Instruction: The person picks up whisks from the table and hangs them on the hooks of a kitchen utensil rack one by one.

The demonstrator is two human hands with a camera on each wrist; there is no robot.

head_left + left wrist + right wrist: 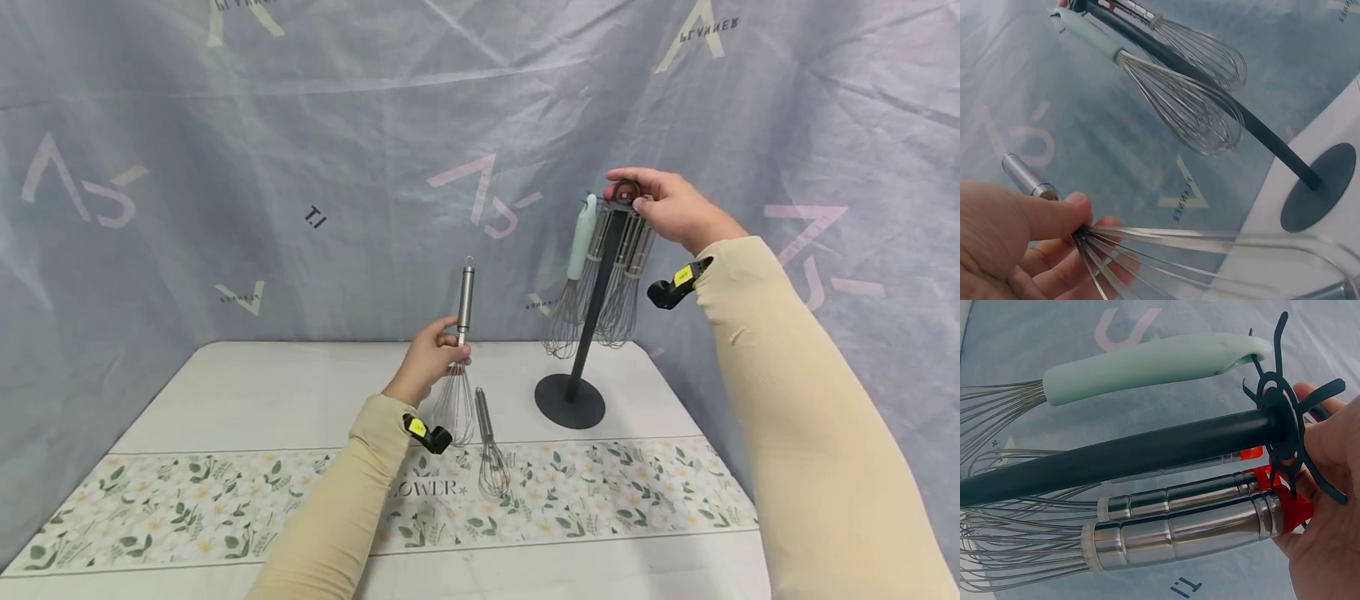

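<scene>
My left hand (429, 364) pinches a steel balloon whisk (466, 302) at its neck, handle up and wires hanging down over the table. At the upper right, my right hand (681, 210) grips the top ring of a dark whisk stand (591, 323), which leans with its top to the right. From the stand's hooks hang a whisk with a mint-green handle (1147, 370) and several steel-handled whisks (1204, 525) with red ends, in the right wrist view. A smaller steel whisk (483, 417) lies on the table, right of my left hand.
The white table (262, 392) carries a printed band of flowers (225, 500) across its front half. Behind it hangs a wrinkled grey-blue cloth (322, 142) with printed letters. The stand's round base (558, 408) is toward the table's right back.
</scene>
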